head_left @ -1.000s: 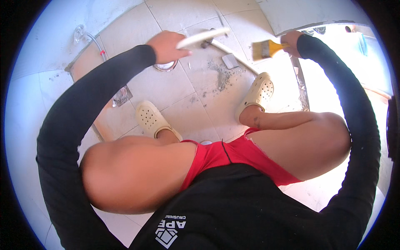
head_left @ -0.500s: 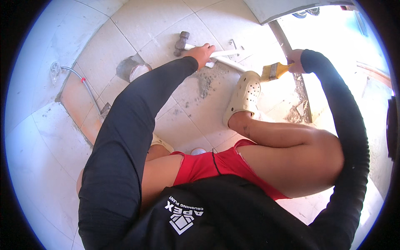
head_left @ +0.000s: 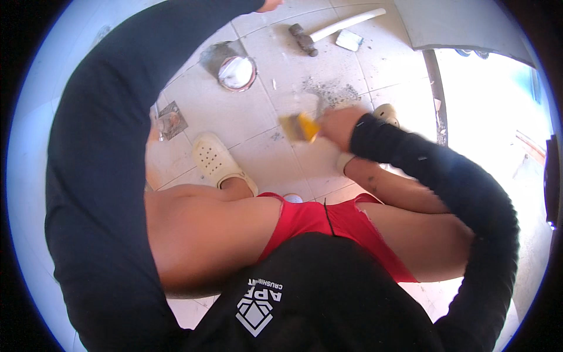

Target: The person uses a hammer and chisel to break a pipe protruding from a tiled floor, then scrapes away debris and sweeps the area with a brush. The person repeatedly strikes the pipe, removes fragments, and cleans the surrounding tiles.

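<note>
Our right hand [head_left: 341, 126] grips the brush [head_left: 302, 127] above the floor [head_left: 252, 117], in from its right edge; left hand [head_left: 271, 4] cropped, we can't tell its fingers. Likely brush handling; next calls for steady grip.

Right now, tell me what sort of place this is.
Perhaps a tiled room under repair: white-handled metal hammer, scattered grey debris on pale glossy floor tiles, yellow-handled flat paintbrush in the right hand.
</note>
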`<state>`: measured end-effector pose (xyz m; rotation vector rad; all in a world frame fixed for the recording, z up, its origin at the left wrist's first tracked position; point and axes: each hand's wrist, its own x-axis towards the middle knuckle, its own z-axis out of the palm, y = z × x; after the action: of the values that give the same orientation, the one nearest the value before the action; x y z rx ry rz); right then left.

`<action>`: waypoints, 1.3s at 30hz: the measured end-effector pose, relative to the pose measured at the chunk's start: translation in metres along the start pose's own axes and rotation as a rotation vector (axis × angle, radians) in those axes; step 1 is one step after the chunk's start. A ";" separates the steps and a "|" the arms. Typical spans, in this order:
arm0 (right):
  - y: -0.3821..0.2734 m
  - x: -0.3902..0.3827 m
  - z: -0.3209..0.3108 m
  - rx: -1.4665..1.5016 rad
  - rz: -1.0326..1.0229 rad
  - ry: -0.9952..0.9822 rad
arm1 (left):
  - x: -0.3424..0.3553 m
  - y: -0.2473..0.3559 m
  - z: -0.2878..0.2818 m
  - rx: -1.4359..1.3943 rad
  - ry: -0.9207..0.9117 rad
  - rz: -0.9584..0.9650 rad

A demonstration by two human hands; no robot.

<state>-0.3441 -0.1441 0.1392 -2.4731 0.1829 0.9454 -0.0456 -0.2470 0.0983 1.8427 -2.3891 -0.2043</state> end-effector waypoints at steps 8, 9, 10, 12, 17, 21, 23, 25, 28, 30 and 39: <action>-0.062 0.053 0.060 0.004 0.060 0.045 | -0.126 -0.042 -0.009 -0.176 -0.184 -0.451; -0.043 0.045 0.058 -0.052 0.107 0.002 | -0.136 -0.047 -0.008 -0.122 -0.238 -0.436; -0.020 0.036 0.052 -0.111 0.160 -0.037 | -0.145 -0.052 -0.009 -0.109 -0.248 -0.425; 0.022 0.006 0.038 -0.186 0.307 0.006 | -0.160 -0.058 -0.011 -0.086 -0.278 -0.391; 0.077 -0.051 -0.011 -0.371 0.626 -0.011 | -0.168 -0.063 -0.023 -0.079 -0.195 -0.443; 0.068 -0.044 -0.042 -0.236 0.639 0.058 | -0.164 -0.056 -0.024 -0.117 -0.116 -0.507; 0.046 -0.024 -0.045 -0.116 0.496 0.187 | -0.165 -0.051 -0.021 -0.052 -0.136 -0.441; 0.019 0.008 -0.041 0.004 0.325 0.284 | -0.167 -0.048 -0.020 0.003 -0.104 -0.373; -0.022 0.059 -0.017 0.086 0.213 0.340 | -0.169 -0.045 -0.018 0.018 -0.105 -0.375; -0.031 0.077 0.001 0.009 0.160 0.356 | -0.172 -0.044 -0.017 -0.014 -0.120 -0.397; 0.105 -0.040 0.000 -0.002 0.740 0.208 | -0.193 -0.051 -0.018 -0.028 -0.239 -0.414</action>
<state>-0.4042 -0.2376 0.1246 -2.5243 1.2251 0.9385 0.0546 -0.0732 0.1046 2.4009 -2.0894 -0.5184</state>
